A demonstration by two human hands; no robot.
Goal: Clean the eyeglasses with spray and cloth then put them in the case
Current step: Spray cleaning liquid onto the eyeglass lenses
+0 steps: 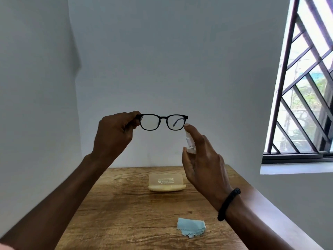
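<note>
Black-framed eyeglasses [163, 118] are held up in the air in front of the wall, lenses facing me. My left hand [115, 132] pinches their left end at the hinge. My right hand [203, 156] grips a small white spray bottle [190, 143] just below the right lens, with the forefinger on its top. A pale yellow glasses case [166, 182] lies shut on the wooden table [126, 213] below. A light blue cloth [191, 227] lies crumpled on the table nearer to me, at the right.
Grey walls stand close behind and to the left of the table. A barred window [302, 87] with a sill is at the right. A black bracelet [228, 204] is on my right wrist.
</note>
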